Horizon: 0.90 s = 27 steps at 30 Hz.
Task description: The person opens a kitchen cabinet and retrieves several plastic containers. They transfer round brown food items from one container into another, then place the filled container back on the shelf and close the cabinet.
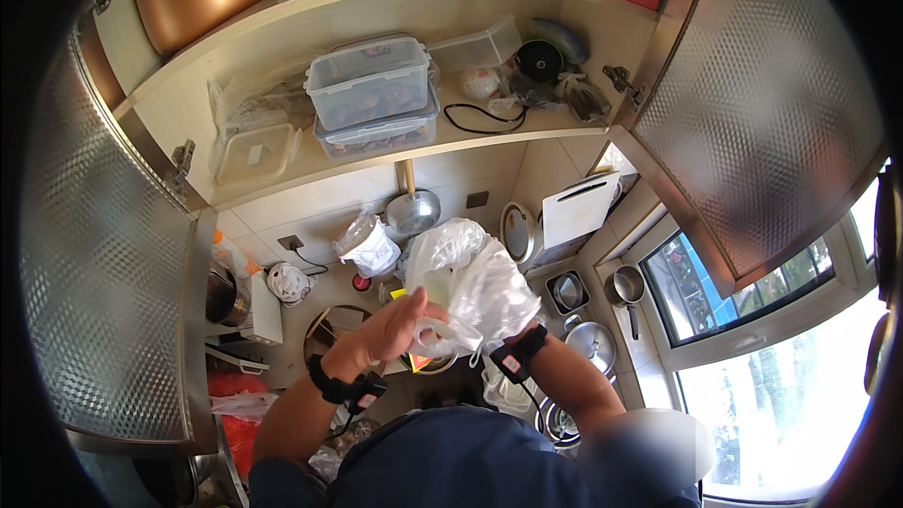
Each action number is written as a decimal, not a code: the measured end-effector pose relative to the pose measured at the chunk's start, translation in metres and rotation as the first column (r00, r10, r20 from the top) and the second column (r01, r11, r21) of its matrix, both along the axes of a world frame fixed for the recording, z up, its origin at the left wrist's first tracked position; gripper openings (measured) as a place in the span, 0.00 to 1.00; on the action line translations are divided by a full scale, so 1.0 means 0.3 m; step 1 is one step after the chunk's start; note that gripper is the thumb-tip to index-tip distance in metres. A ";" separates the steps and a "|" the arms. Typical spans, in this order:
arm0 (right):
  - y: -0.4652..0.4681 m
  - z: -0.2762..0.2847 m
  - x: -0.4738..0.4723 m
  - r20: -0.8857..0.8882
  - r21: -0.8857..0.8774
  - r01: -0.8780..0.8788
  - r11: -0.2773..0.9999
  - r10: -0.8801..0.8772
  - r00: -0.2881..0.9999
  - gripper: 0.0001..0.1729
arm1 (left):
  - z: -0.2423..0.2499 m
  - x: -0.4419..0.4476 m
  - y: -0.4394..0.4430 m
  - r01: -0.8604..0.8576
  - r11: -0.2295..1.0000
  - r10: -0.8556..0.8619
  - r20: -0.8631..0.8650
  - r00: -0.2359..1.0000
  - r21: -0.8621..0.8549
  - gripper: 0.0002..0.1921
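Note:
A crinkled white plastic bag (487, 282) is held up in front of me, above the counter. My left hand (398, 328) is at the bag's left side, its fingers against a twisted handle loop (441, 335). Most of my right hand (520, 333) is hidden behind the bag's lower right side, so its grip does not show. Inside the bag, something pale shows faintly, too blurred to name. Below the left hand, part of a yellow and red packet (421, 363) is visible.
Overhead, a cabinet shelf (381, 155) holds stacked plastic containers (370, 99). Its textured doors stand open at left (120, 261) and right (765, 106). A white bucket (368, 248), a lidded pot (591, 344) and a round wooden board (317, 339) are below. The window (748, 289) is at right.

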State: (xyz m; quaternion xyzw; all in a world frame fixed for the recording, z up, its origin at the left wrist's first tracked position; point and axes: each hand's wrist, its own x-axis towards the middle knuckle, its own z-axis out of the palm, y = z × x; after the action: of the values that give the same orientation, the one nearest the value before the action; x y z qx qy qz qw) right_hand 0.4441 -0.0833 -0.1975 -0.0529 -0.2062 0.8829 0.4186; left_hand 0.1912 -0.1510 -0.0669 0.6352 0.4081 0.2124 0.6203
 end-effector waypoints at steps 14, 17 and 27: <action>0.023 -0.218 -0.128 0.375 0.201 0.236 0.951 -0.297 0.878 0.39 | -0.156 0.075 0.139 -0.055 0.507 0.335 -0.138 0.932 0.860 0.34; 0.012 -0.159 -0.088 0.117 -0.123 0.030 0.992 -0.016 0.993 0.48 | -0.109 0.093 0.115 -0.044 0.531 0.342 -0.167 0.925 0.846 0.40; -0.080 0.043 -0.146 0.379 0.037 0.004 0.999 -0.017 0.925 0.36 | -0.135 0.124 0.142 0.177 0.755 0.275 -0.550 0.789 0.632 0.48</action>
State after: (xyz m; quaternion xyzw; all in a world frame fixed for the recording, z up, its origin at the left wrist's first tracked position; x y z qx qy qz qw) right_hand 0.4002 -0.1072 -0.1846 -0.2162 -0.2984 0.8500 0.3764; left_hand 0.2285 -0.1084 -0.1074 0.8322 0.5033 0.1407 0.1853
